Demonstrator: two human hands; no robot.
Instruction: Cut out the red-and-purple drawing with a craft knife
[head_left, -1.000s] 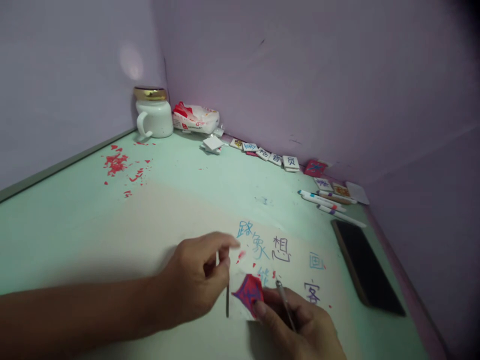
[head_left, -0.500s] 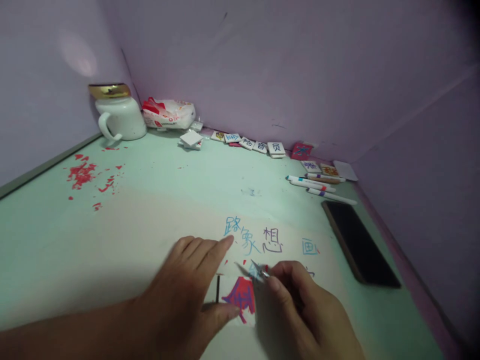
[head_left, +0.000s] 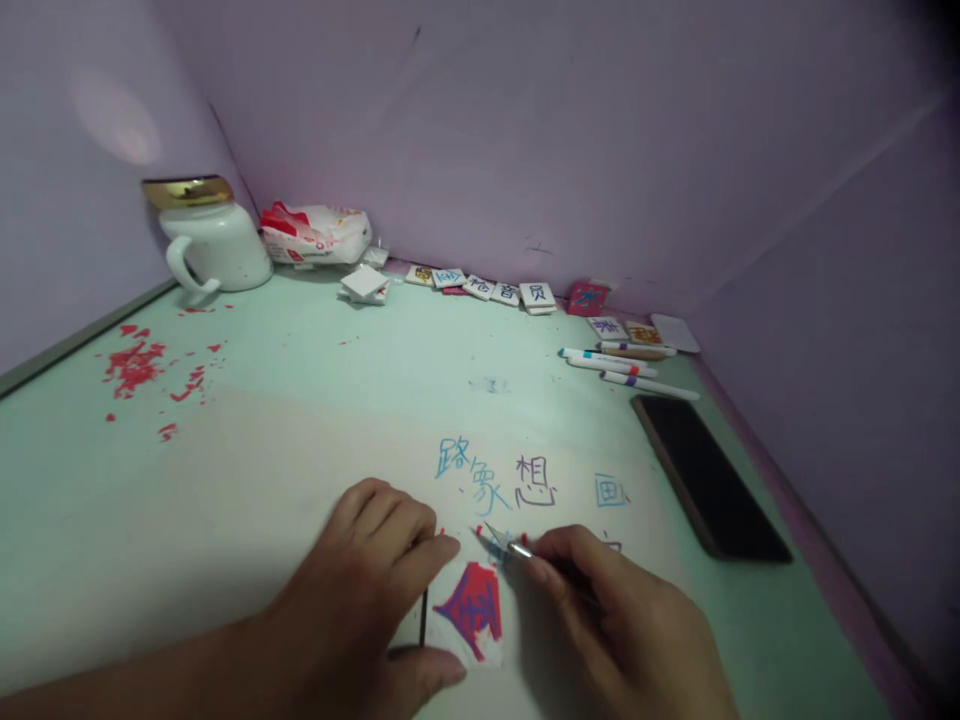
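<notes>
A small white square block (head_left: 471, 610) lies on the paper, its top partly coloured red with a purple character; white shows at its corners. My left hand (head_left: 375, 575) spans its left side, index fingertip at the far edge and thumb at the near edge, steadying it. In my right hand (head_left: 607, 610) a craft knife (head_left: 517, 549) is pinched between thumb and fingers, its pointed blade hovering just beyond the block. Blue and purple characters (head_left: 534, 482) are written on the pale sheet (head_left: 270, 440) beneath. The knife's handle is mostly hidden in my palm.
Red scraps (head_left: 135, 368) lie scattered at left. Along the back wall stand a white mug (head_left: 217, 245), a tissue pack (head_left: 319, 236), stacked white blocks (head_left: 365, 282) and several lettered tiles (head_left: 506, 293). Markers (head_left: 611, 363) and a dark phone (head_left: 709, 480) lie at right.
The block has turned slightly between my left fingers, and my left thumb has slid off its top to the near edge. The knife remains in my right hand. The view has shifted slightly.
</notes>
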